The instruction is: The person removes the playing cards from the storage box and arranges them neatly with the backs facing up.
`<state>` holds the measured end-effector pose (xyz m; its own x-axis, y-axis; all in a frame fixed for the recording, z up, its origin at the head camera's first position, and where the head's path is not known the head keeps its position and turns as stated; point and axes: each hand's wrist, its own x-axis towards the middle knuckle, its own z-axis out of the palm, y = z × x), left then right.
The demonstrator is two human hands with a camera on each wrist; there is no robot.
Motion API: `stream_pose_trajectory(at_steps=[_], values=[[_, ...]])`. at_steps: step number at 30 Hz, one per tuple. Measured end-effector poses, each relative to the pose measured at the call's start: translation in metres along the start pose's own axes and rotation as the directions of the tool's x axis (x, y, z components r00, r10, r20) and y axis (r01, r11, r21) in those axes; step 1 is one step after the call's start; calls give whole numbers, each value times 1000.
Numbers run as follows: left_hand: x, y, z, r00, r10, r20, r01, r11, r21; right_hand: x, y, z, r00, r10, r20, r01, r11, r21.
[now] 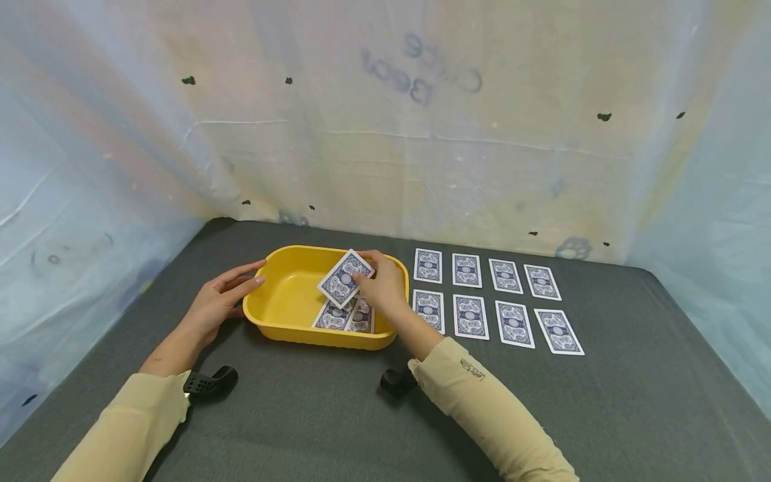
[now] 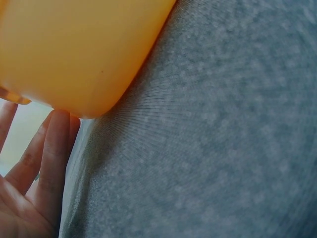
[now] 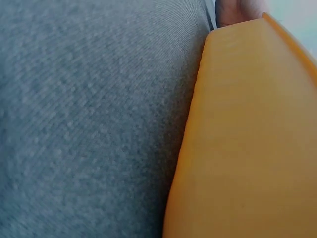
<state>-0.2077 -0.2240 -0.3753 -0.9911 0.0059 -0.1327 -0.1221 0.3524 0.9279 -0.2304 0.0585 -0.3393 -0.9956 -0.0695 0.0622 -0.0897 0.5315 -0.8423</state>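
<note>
My right hand [image 1: 384,284] pinches a playing card [image 1: 340,280], its blue patterned back up, over the right half of a yellow plastic tub [image 1: 325,337]. Beneath it, more blue-backed cards [image 1: 332,317] lie on the tub's floor, partly covered by the held card and the hand. At the tub's left end is my left hand [image 1: 225,294], its fairly straight fingers and thumb touching the rim. The left wrist view shows that hand's fingertips [image 2: 58,124] against the tub's outer wall [image 2: 84,59]. From the right wrist, only the tub's side [image 3: 247,134] shows; the card is out of sight.
Two rows of face-down cards [image 1: 470,316] lie right of the tub on the dark grey cloth-covered table [image 1: 313,415]. Pale plastic sheeting [image 1: 385,174] hangs behind the table and along both sides. Black straps [image 1: 211,383] are on the wrists.
</note>
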Motion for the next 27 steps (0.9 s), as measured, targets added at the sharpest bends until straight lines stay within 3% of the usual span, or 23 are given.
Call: stream_pose_trajectory(at_steps=[13,22,27], values=[[-2,0,0,1000,21,7,-21,1000,-1,-4,3,-14,998,-67,-12,68,968,241],[-1,0,0,1000,28,9,-28,1000,9,-10,10,-36,995,-98,-27,102,951,293],[-2,0,0,1000,22,1,-22,1000,18,-15,14,-47,995,-102,-22,104,957,269]])
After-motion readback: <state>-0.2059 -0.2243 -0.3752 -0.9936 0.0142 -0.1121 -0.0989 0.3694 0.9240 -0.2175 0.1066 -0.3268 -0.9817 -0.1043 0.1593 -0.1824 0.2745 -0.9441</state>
